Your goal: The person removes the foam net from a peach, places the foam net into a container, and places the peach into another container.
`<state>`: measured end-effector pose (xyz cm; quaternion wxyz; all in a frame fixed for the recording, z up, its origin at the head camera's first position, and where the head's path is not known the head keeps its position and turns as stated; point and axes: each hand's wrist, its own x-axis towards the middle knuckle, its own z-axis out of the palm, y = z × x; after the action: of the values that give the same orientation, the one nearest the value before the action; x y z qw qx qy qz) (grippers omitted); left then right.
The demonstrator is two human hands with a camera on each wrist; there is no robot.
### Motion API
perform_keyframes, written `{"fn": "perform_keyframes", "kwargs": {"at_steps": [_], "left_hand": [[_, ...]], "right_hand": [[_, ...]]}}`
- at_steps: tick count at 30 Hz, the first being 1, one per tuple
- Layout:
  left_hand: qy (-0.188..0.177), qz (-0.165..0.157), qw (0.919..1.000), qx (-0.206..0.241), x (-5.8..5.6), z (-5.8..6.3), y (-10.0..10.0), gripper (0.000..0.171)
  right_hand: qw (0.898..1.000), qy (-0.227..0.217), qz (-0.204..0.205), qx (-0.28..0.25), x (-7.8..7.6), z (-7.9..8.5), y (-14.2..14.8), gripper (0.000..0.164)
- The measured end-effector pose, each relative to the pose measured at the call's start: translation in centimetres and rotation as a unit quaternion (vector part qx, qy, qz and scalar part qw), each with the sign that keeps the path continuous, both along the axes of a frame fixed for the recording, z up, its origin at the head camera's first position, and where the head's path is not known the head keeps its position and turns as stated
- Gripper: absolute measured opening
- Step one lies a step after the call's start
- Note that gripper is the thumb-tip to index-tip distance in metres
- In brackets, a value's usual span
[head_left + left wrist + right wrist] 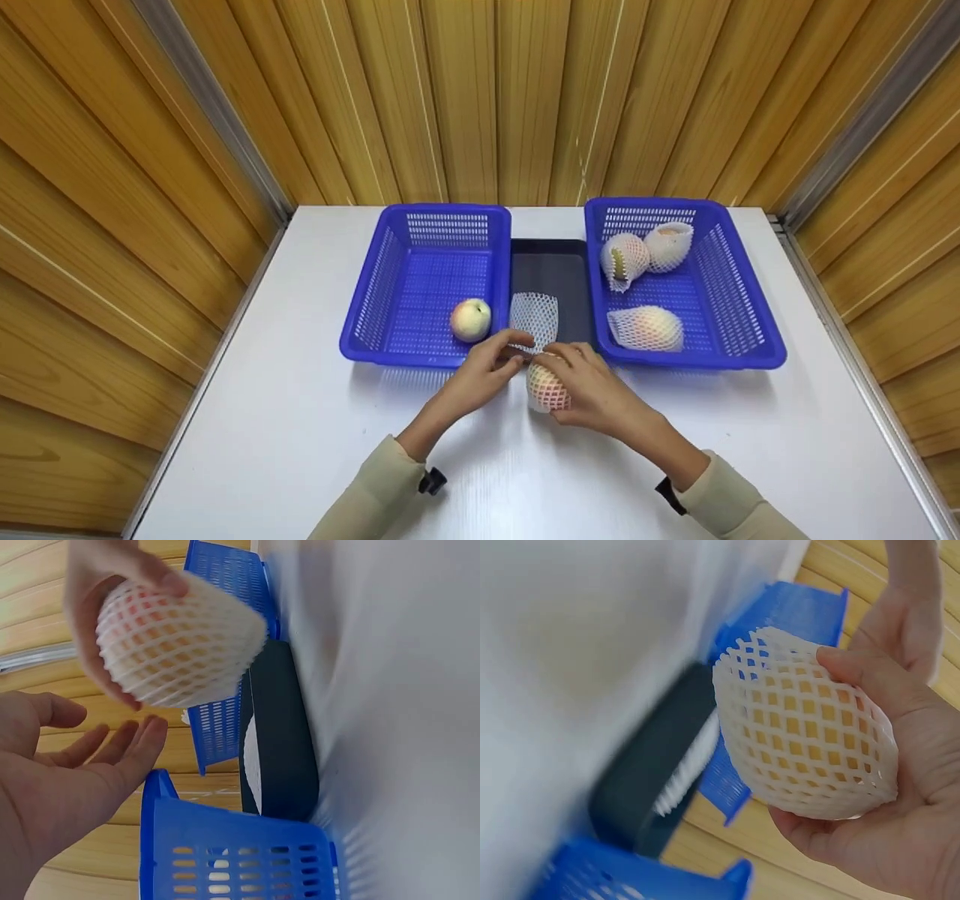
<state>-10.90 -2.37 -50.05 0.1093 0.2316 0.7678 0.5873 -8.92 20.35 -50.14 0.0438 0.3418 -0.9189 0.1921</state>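
Observation:
My right hand (600, 394) grips a peach in a white foam net sleeve (810, 735), held up in front of the black tray. In the head view this netted peach (547, 386) is partly covered by the fingers. My left hand (484, 375) is just left of it, its fingers loosely bent and nothing between them; the left wrist view shows the left hand (82, 772) apart from the fruit. Beyond the hands an unfilled foam net (535, 319) lies in the black tray (551, 262). One bare peach (471, 320) sits in the left blue basket (367, 300).
In the right blue basket (750, 300) lie several fruits in foam nets, with one netted peach (652, 328) near its front. Both baskets flank the tray on the white table (262, 420). Wood-look panels (495, 97) stand behind and at both sides.

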Motion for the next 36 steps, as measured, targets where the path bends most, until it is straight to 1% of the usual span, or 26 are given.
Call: {"fn": "perform_keyframes", "kwargs": {"at_steps": [4, 8, 12, 17, 20, 25, 32, 36], "left_hand": [[-0.003, -0.012, 0.9994, -0.031, 0.6, -0.3, -1.2, 0.022], [-0.021, -0.014, 0.999, -0.037, 1.2, -0.8, -2.0, 0.015], [-0.036, -0.025, 0.998, -0.044, 1.3, -1.5, -2.7, 0.017], [-0.036, -0.033, 0.9968, -0.063, 0.9, -2.8, -3.8, 0.016], [-0.03, -0.042, 0.9962, -0.071, 0.6, -3.2, -4.3, 0.016], [-0.015, -0.057, 0.9948, -0.084, -0.1, -3.1, -4.7, 0.016], [-0.008, -0.048, 0.9941, -0.097, -1.2, -3.2, -4.9, 0.017], [-0.004, -0.045, 0.9944, -0.096, -1.5, -3.3, -4.8, 0.016]], "right_hand": [[1.0, -0.014, -0.002, 0.008, -0.1, -1.3, -0.2, 0.083], [0.999, -0.031, -0.013, 0.006, -0.5, -2.2, -0.2, 0.082], [0.999, -0.033, -0.02, 0.003, -0.9, -2.8, -0.2, 0.081], [0.999, -0.037, -0.027, 0.003, -1.6, -3.2, -0.2, 0.083], [0.999, -0.029, -0.03, 0.002, -2.0, -3.4, -0.2, 0.084], [0.999, -0.009, -0.031, 0.011, -2.4, -3.6, -0.3, 0.085], [0.999, 0.006, -0.006, 0.04, -2.2, -4.0, -0.5, 0.085], [0.999, 0.011, 0.003, 0.052, -2.0, -3.9, -0.6, 0.085]]}}
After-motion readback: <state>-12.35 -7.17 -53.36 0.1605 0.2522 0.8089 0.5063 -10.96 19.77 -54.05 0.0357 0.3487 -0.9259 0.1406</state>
